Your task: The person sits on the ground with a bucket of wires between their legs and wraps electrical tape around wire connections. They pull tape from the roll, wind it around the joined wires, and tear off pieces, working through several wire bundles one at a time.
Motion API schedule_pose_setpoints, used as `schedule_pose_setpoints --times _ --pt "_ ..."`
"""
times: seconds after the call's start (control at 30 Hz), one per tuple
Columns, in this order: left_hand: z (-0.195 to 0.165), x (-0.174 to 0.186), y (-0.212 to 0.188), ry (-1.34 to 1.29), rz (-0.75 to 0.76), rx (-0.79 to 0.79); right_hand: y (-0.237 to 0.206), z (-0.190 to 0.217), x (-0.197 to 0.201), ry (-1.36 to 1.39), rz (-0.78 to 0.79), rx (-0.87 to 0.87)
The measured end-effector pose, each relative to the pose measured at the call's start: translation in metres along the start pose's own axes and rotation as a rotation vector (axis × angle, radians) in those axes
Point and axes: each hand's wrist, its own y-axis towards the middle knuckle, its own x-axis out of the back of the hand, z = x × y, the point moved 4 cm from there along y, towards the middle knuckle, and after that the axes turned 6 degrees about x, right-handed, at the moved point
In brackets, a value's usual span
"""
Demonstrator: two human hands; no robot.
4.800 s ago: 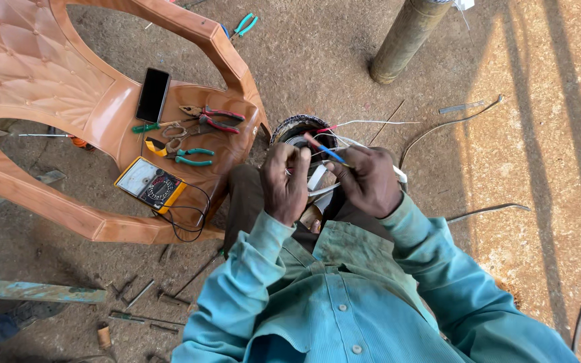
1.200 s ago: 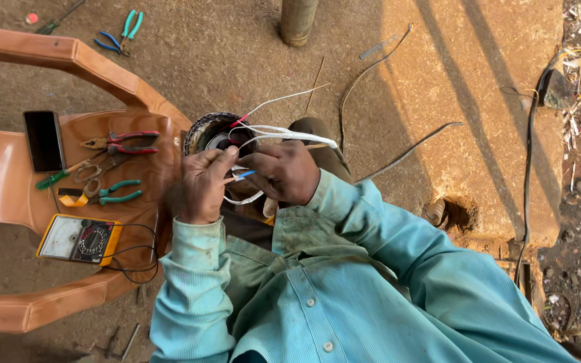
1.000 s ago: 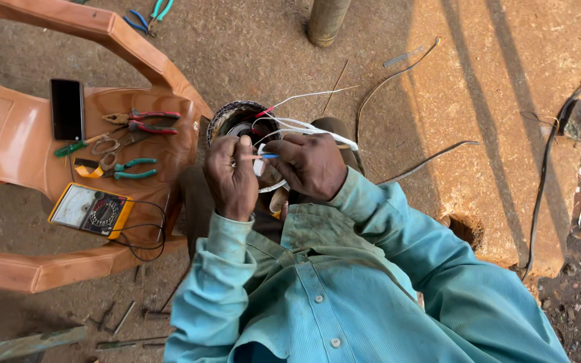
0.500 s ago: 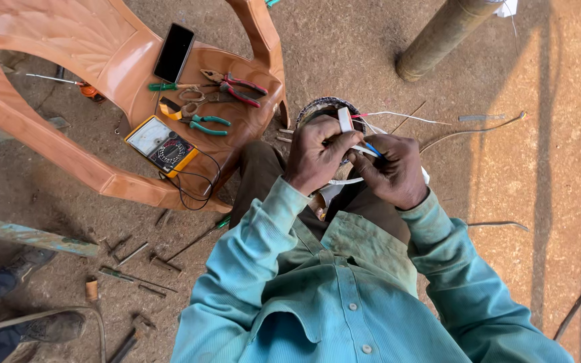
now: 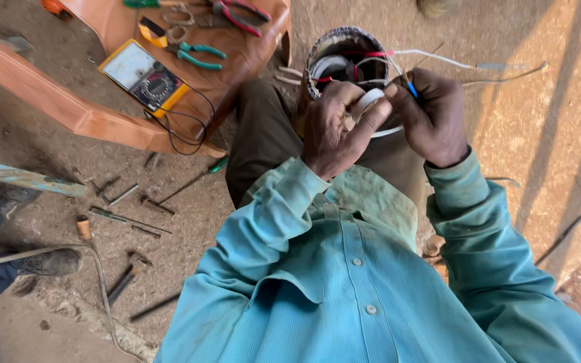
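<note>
Between the person's knees, a round motor housing [image 5: 344, 64] is standing on the dirt floor with its open end up, and red, white and blue wires [image 5: 371, 57] are spilling out of the windings inside. Both hands are working just above its rim. The left hand [image 5: 336, 131] is clenching around a white roll of tape [image 5: 370, 104], thumb and fingers pinching it. The right hand [image 5: 432, 114] is gripping a thin blue-tipped wire [image 5: 410, 87] between its fingertips, held right against the roll, so the two hands are nearly touching. Judging by this, the wire ends are being wrapped or insulated; one lead is in hand, while a long white lead [image 5: 465, 64] is lying loose across the ground to the right, and the housing is open with nothing covering it, so the wiring looks only partly finished.

Beside the left knee, an orange plastic chair [image 5: 75, 111] is serving as a tabletop: a yellow multimeter [image 5: 144, 75] with black leads is lying on it, near green-handled pliers [image 5: 200, 55] and red-handled pliers [image 5: 240, 10]. Screwdrivers and bolts [image 5: 126, 218] are scattered on the floor below, and another person's shoe [image 5: 52, 262] is showing at the left edge.
</note>
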Motion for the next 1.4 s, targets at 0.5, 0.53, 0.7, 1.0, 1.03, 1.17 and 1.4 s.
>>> schedule_pose_setpoints --times 0.5,0.53,0.7,1.0,1.03,1.17,1.4 --pt "0.037 -0.013 0.078 0.023 0.403 0.127 -0.002 0.003 -0.002 -0.393 -0.094 0.382" --pt "0.045 -0.017 0.084 0.075 0.459 0.242 -0.001 0.004 -0.002 -0.422 -0.114 0.401" --pt "0.040 -0.010 0.074 0.356 0.198 0.195 0.003 0.009 -0.001 -0.458 -0.113 0.377" --pt "-0.004 0.004 0.019 -0.602 0.378 0.162 0.004 -0.007 -0.002 0.147 0.031 0.007" --pt "-0.005 0.009 0.025 -0.559 0.347 0.084 0.004 -0.007 -0.003 0.129 0.029 0.031" --pt "0.009 0.008 0.055 -0.097 0.180 -0.098 0.005 0.004 -0.004 -0.127 0.003 0.255" --pt "0.059 -0.020 0.079 0.173 0.270 0.213 0.006 0.021 -0.009 -0.468 -0.158 0.431"
